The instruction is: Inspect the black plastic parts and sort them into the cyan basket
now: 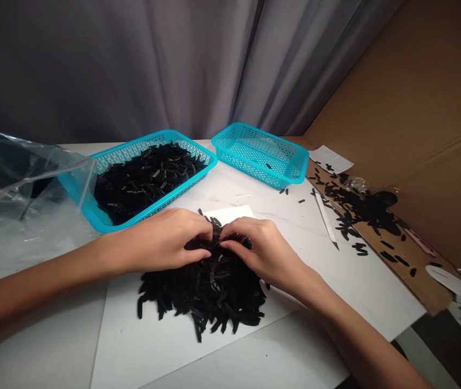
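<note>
A loose heap of small, slim black strips (214, 292) lies on a white sheet (121, 335) in front of me, some strips showing a shiny face. Over the heap's far side, my left hand (174, 237) curls in from the left, its thumb and fingers closed around some strips. My right hand (258, 240) faces it from the right, thumb and forefinger pinched on strips at almost the same spot. The fingertips of both hands nearly meet. Exactly how many strips each hand grips is hidden among the black pieces.
Behind my left hand stands a blue basket (157, 208) full of black strips. Another blue basket (258, 170) holds one small dark piece. A clear plastic bag (24, 216) is at left. Cardboard (428, 294) at right bears scattered black pieces (376, 210), near a white pointed tool (325, 219).
</note>
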The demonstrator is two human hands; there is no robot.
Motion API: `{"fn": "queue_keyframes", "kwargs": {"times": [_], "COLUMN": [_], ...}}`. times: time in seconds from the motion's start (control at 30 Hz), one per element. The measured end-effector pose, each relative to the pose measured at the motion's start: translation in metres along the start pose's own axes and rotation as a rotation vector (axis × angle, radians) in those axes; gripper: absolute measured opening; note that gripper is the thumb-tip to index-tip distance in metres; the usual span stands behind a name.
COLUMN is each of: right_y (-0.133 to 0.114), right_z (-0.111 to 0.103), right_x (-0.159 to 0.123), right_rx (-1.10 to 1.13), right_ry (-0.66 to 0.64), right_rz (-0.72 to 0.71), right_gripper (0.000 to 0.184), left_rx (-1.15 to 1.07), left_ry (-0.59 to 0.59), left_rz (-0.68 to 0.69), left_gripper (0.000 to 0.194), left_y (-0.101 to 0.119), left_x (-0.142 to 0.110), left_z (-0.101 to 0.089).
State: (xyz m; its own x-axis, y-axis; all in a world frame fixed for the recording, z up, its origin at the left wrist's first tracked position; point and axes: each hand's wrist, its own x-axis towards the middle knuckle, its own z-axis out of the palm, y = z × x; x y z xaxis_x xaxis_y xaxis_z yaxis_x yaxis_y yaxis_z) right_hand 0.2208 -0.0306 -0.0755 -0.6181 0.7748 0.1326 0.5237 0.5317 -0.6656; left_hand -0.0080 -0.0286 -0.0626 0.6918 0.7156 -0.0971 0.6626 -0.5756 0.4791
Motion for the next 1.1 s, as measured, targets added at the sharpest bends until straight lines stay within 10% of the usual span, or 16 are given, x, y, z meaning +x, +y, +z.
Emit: {"fn": "queue_keyframes", "kwargs": {"times": [0.5, 1.1], "right_y": [-0.011, -0.007], "right_z": [-0.008, -0.016], "right_x": [0.0, 0.001], "right_rx": [0.635, 1.137], "right_ry": [0.095, -0.077], "right_rz": [0.221, 0.322], "right_gripper": [0.012, 0.018], "left_rx": [-0.347, -1.148], "left_ry": [0.287, 0.041], "left_rz": [-0.048, -0.222], "left_gripper": [0.011, 0.018], "left_y": [0.014, 0.018], "left_x": [0.0, 0.001], "left_z": [-0.009, -0.012]}}
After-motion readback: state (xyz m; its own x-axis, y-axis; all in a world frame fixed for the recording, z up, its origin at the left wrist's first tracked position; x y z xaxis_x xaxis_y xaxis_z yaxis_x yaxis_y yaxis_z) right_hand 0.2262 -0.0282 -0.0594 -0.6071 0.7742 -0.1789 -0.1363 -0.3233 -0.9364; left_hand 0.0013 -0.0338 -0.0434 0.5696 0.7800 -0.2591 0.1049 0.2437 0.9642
